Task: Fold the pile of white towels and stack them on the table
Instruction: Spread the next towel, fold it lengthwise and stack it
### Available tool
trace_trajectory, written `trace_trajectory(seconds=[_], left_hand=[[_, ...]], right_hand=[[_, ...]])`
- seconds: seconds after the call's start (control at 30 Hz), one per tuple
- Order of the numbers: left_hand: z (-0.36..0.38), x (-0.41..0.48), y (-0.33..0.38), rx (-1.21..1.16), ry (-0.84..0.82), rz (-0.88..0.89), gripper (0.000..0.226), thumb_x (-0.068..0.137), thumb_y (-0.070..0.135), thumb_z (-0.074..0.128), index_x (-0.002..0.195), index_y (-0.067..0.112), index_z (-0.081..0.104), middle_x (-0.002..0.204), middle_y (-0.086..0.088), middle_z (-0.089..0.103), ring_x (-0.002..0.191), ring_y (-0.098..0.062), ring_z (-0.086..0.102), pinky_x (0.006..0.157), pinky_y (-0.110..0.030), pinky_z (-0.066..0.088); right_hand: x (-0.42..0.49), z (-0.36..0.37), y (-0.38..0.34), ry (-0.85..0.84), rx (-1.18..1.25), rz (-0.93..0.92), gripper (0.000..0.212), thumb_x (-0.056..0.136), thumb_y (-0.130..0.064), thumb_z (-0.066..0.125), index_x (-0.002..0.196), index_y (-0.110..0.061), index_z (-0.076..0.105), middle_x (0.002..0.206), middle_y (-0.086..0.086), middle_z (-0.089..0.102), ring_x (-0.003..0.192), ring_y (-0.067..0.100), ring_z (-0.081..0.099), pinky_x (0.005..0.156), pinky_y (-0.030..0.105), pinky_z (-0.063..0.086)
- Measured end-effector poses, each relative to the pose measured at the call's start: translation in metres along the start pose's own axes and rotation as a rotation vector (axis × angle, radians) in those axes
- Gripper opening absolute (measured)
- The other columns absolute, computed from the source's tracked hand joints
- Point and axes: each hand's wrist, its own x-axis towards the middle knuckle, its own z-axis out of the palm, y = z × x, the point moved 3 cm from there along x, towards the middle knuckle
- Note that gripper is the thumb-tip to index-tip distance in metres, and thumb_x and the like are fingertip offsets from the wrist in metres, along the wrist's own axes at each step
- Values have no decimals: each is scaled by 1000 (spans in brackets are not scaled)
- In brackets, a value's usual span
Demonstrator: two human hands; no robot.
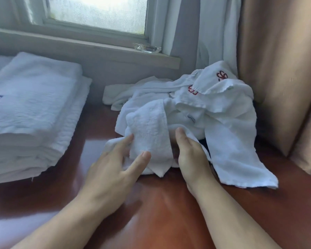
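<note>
I see both hands on the loose towel pile at the table's far right edge. Left hand relaxed, fingers straight, touching the front towel. Right hand: fingers hidden under cloth, can't tell grip. Folded stack sits at far left.

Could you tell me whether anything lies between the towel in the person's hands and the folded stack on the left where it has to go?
Nothing visible does. Between the towel under the left hand and right hand and the folded stack lies only bare table.
</note>
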Motion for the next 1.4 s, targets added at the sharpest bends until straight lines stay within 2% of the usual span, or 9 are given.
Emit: trace_trajectory(seconds=[0.1, 0.27, 0.43, 0.73, 0.9, 1.03, 1.13, 1.3, 1.4], left_hand=[[-4, -2, 2, -211, 68, 24, 69, 77, 85, 46, 142, 66, 32, 116, 38, 54, 100, 12, 57, 78, -17, 44], [-8, -1, 0, -466, 103, 15, 54, 81, 68, 48, 134, 59, 48, 116, 22, 65, 99, 8, 62, 71, -5, 44], [-9, 3, -5, -594, 162, 58, 59, 78, 71, 47, 130, 45, 56, 111, 15, 69, 97, -2, 64, 85, -28, 45], [-3, 2, 1, -1216, -319, -205, 80, 79, 74, 48, 143, 26, 51, 132, -10, 67, 119, -30, 66, 97, -52, 51], [-1, 1, 7, -1087, -486, -134, 38, 102, 37, 56, 136, 20, 60, 131, -14, 66, 121, -34, 64, 96, -42, 56], [-1, 2, 9, -1062, -420, -126, 24, 96, 19, 62, 117, 20, 73, 117, -15, 72, 106, -32, 72, 81, -36, 60], [-4, -8, 5, -736, -415, -67, 30, 92, 7, 53, 72, -4, 71, 74, -25, 66, 65, -32, 68, 48, -15, 49], [-6, -2, 16, -639, -461, 26, 36, 57, 16, 56, 81, -10, 53, 67, -8, 44, 60, -20, 40, 51, -26, 32], [-3, -6, 12, -568, -531, 99, 29, 60, 19, 56, 81, 1, 64, 67, -5, 49, 58, -15, 45, 49, -22, 35]], right_hand=[[-9, 8, -7, -85, -5, -113, 71, 90, -67, 54, 94, 3, 68, 95, 20, 74, 90, 35, 70, 84, 51, 58], [-15, 10, -16, -55, 84, -242, 31, 92, -48, 67, 90, -19, 76, 90, 9, 75, 92, 30, 70, 82, 43, 58], [-14, -1, -26, 2, 596, -144, 31, 94, -36, 63, 111, -15, 77, 115, 11, 74, 113, 28, 69, 100, 45, 55], [-39, 19, -29, -650, 700, 96, 50, 104, -40, 46, 121, 1, 69, 117, 19, 71, 113, 31, 68, 94, 40, 55], [-44, 18, -32, -450, 47, -113, 80, 84, -69, 59, 100, 9, 63, 102, 45, 58, 96, 62, 59, 81, 73, 49], [-31, -7, -41, -21, 24, -284, 70, 92, -65, 42, 64, -4, 59, 60, 22, 58, 58, 33, 59, 56, 33, 51], [-15, -24, -24, 260, -8, -193, 55, 93, -60, 40, 71, -19, 68, 71, 1, 71, 67, 14, 68, 61, 27, 51], [-4, -16, -6, -71, 429, 256, 82, 77, -78, 55, 120, -10, 70, 108, 15, 76, 96, 30, 75, 69, 37, 60], [-3, -16, -4, -75, 423, 225, 49, 91, -42, 70, 119, -2, 68, 108, 19, 75, 99, 35, 74, 78, 45, 61]])
